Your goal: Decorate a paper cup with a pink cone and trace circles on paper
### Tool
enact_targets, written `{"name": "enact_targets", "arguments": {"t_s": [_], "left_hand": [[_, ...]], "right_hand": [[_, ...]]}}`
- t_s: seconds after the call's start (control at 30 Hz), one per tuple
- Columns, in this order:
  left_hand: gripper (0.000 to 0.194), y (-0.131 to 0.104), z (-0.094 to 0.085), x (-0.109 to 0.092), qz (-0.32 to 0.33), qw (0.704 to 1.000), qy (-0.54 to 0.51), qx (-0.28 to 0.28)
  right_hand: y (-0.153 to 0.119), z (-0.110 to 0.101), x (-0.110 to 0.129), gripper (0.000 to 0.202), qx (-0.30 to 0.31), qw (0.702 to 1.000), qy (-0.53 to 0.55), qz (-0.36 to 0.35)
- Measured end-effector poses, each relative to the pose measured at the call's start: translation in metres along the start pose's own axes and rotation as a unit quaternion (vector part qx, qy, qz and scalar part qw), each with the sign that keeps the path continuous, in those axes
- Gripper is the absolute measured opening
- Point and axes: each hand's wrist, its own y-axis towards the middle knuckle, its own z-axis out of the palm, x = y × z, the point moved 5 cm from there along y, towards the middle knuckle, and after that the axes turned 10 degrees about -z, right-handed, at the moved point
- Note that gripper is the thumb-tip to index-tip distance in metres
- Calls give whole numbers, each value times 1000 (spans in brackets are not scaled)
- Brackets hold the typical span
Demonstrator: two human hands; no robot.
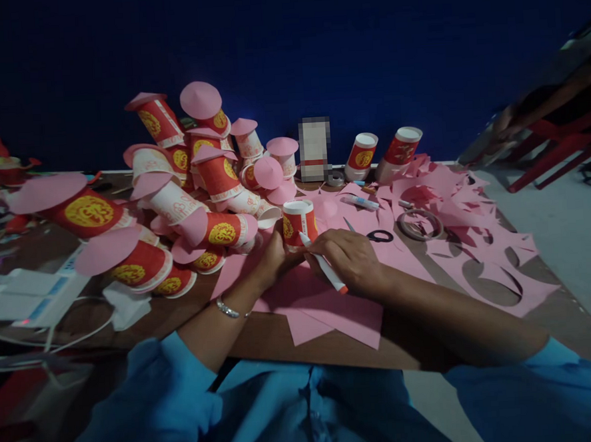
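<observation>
My left hand (pixel 276 257) is closed round a red paper cup (pixel 292 226) with yellow print and a white strip down its side. In my right hand (pixel 352 257) is a white marker pen (pixel 330 272) with an orange-red end, its other end at the cup's lower side. Both hands are above pink paper sheets (pixel 342 321) on the table. Just past my right hand lie scissors (pixel 379 236), partly covered by the hand. A second marker (pixel 362 202) rests on the paper behind them.
Cups with pink cone tops (pixel 217 176) are piled at the left, near a white power strip (pixel 39 293) with a cable. Pink paper scraps (pixel 449 198) and a tape roll (pixel 420 225) cover the right side. Stacked cups (pixel 363 157) stand behind. A person's arm (pixel 543 102) shows far right.
</observation>
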Motion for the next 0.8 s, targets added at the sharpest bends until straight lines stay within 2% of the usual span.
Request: {"name": "enact_targets", "arguments": {"t_s": [0.1, 0.37, 0.6, 0.8], "left_hand": [[68, -1, 3, -4, 10, 999, -27, 20], [78, -2, 8, -6, -4, 994, -102, 49], [65, -4, -1, -2, 4, 1000, -30, 5], [58, -5, 1, -7, -8, 998, -61, 25]], "right_hand": [[-1, 0, -1, 4, -6, 1000, -5, 1], [-4, 1, -6, 10, -14, 1000, -2, 14], [-4, 0, -11, 12, 4, 999, 9, 39], [-6, 0, -13, 8, -9, 999, 17, 40]]}}
